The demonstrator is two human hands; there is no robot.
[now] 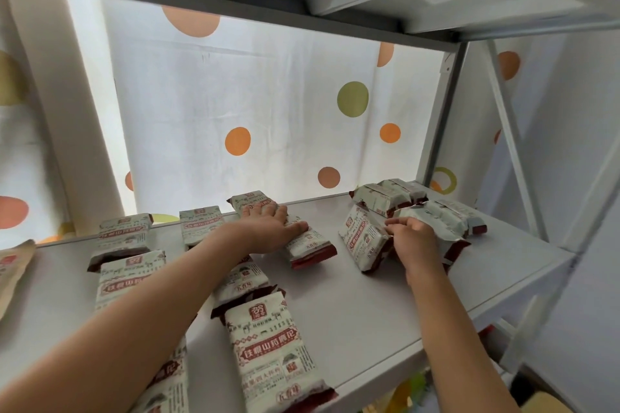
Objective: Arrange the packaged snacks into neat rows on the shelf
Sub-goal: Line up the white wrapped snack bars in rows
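On the shelf (369, 295), red-lettered snack packets (271, 349) read "铁棍山药".

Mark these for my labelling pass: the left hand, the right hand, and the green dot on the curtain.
left hand (268, 225): head view, back of hand.
right hand (414, 240): head view, knuckles.
green dot (352, 99): head view, its centre.

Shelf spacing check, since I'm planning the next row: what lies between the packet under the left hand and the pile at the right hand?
Only bare white shelf between that packet and the pile, in the head view.
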